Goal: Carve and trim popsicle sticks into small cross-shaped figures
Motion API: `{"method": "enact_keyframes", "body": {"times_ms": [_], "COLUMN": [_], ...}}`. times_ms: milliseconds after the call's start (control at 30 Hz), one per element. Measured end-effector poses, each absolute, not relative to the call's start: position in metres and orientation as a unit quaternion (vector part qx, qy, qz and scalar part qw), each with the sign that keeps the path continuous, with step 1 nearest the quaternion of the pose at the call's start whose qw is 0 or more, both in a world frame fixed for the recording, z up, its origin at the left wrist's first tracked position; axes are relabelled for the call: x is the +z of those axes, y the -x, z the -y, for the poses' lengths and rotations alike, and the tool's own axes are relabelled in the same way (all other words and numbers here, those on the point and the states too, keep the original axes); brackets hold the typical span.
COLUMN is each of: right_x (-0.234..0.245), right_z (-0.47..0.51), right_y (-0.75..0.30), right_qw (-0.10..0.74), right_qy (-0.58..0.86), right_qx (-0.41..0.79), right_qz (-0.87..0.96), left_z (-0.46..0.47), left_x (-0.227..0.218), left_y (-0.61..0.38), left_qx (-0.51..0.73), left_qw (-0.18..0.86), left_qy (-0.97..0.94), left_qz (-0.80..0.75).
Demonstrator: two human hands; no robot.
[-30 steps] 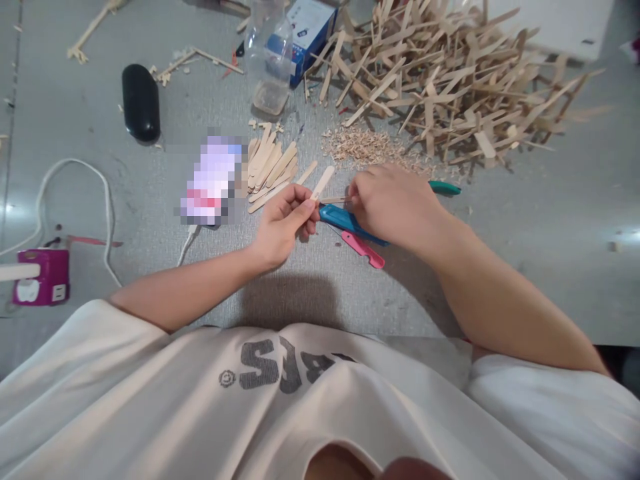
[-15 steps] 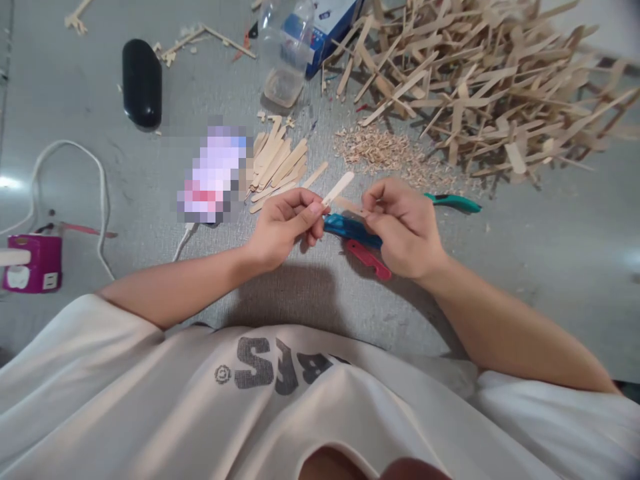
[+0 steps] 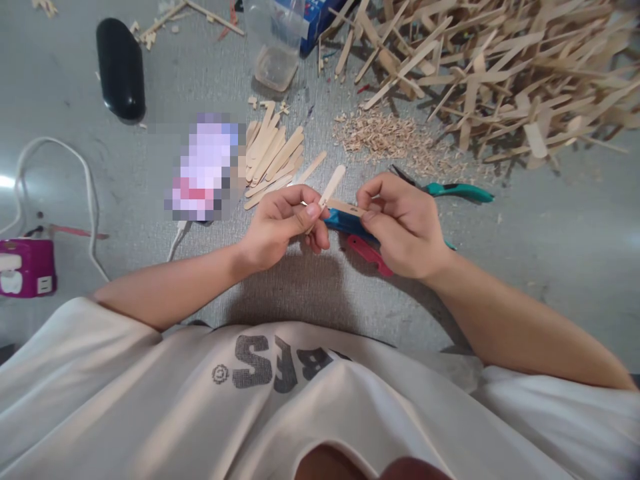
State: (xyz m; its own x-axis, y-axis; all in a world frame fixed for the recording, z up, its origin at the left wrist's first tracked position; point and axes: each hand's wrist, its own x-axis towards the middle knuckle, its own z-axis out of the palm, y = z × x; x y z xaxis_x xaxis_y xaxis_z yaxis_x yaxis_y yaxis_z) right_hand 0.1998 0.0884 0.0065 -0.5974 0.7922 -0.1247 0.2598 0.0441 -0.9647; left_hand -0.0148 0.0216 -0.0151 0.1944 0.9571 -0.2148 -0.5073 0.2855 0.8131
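LH (image 3: 285, 223) pinches a pale craft stick (image 3: 335, 181) betw thumb + fingers; RH (image 3: 403, 225) pinches a 2nd craft stick (image 3: 343, 205), which spans the gap twd LH fingertips. Blue handle (image 3: 345, 223) sits betw hands, partly hidden by RH. Risk: thin wood prob splits at dark spot (image 3: 354, 209) nr R thumb if twisted hard; loose pinch = sticks slip outta line.
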Motion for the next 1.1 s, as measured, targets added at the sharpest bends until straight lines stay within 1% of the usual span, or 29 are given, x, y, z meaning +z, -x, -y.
{"method": "enact_keyframes", "body": {"times_ms": [200, 400, 600, 800, 967, 1100], "right_x": [0.006, 0.01, 0.016, 0.023, 0.025, 0.022], "right_z": [-0.09, -0.097, -0.095, -0.089, -0.084, -0.081], "right_y": [-0.201, -0.199, -0.198, -0.196, -0.195, -0.194], "right_qw": [0.244, 0.238, 0.196, 0.187, 0.195, 0.209], "right_qy": [0.366, 0.327, 0.331, 0.322, 0.317, 0.274], "right_qx": [0.579, 0.602, 0.66, 0.68, 0.684, 0.703], "right_qz": [0.686, 0.688, 0.645, 0.632, 0.627, 0.622], "left_z": [-0.026, -0.031, -0.03, -0.028, -0.028, -0.028], "left_x": [-0.016, -0.016, -0.016, -0.01, -0.009, -0.007], "left_y": [0.017, 0.023, 0.024, 0.024, 0.024, 0.025], "left_qx": [0.507, 0.465, 0.45, 0.43, 0.415, 0.401], "left_qw": [0.72, 0.765, 0.769, 0.768, 0.777, 0.784], "left_qy": [-0.309, -0.309, -0.321, -0.351, -0.355, -0.359], "left_qz": [-0.359, -0.321, -0.322, -0.319, -0.314, -0.31]}}
